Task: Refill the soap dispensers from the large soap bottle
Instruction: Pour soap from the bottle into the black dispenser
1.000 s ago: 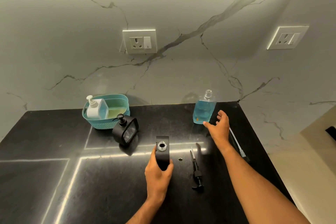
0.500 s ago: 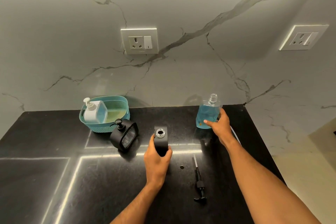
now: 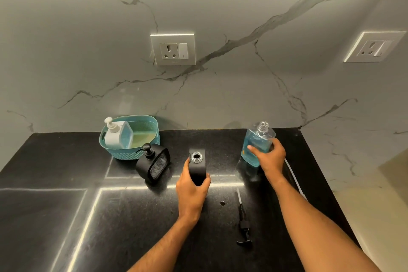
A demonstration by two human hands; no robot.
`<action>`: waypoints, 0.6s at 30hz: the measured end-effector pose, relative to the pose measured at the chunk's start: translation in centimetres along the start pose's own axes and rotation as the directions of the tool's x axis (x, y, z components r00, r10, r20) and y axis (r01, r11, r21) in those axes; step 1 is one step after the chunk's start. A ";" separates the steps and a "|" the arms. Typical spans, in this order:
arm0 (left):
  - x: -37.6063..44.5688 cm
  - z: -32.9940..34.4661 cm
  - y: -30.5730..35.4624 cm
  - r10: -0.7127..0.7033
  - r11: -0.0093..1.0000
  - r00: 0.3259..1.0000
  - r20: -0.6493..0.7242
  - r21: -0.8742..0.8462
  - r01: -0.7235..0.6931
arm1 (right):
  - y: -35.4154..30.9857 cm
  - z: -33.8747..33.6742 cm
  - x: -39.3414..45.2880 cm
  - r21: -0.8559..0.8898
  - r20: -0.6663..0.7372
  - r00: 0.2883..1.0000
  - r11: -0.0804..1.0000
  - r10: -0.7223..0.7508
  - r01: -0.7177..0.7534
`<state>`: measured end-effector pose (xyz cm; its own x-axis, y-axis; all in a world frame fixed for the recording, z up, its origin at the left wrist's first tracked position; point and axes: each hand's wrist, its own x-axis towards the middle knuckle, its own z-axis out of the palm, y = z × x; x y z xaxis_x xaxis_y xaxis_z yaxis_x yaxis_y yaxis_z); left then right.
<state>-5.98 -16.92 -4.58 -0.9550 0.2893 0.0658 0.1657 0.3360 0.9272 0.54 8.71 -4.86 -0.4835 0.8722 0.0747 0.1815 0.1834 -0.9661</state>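
Note:
An open black soap dispenser (image 3: 197, 162) stands upright mid-counter, its round neck uncovered, and my left hand (image 3: 192, 191) grips its near side. The large clear soap bottle (image 3: 257, 142) holds blue liquid and has no cap. My right hand (image 3: 269, 157) is wrapped round its lower body, and the bottle leans slightly. A black pump head (image 3: 243, 223) with its tube lies flat on the counter between my forearms. A second black dispenser (image 3: 153, 162) with its pump on stands to the left.
A teal basket (image 3: 130, 153) at the back left holds a white-pump dispenser (image 3: 114, 134). A white tube (image 3: 294, 178) lies by the counter's right edge. A small dark cap or spot (image 3: 222, 203) sits near the pump head. Marble wall with sockets behind.
My right hand went from reaching with spread fingers to gripping the blue bottle, which now leans and has shifted slightly. My left hand has kept its hold on the black dispenser.

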 end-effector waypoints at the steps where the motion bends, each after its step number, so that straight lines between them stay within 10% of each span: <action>1: 0.0 -0.1 0.1 0.005 1.000 1.000 0.000 -0.003 -0.005 | 0.1 0.0 -0.4 -0.008 -0.018 1.000 1.000 -0.012 0.012; 18: -4.1 -3.5 2.4 0.099 0.995 0.995 0.024 -0.025 -0.098 | -4.5 -1.1 -10.6 -0.128 0.023 0.877 0.868 -0.480 0.479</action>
<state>-2.57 -20.43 -1.29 -0.9276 0.3428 0.1484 0.2527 0.2831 0.9252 5.83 -0.86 -0.98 -0.5304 0.6664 0.5240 0.0358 0.6352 -0.7715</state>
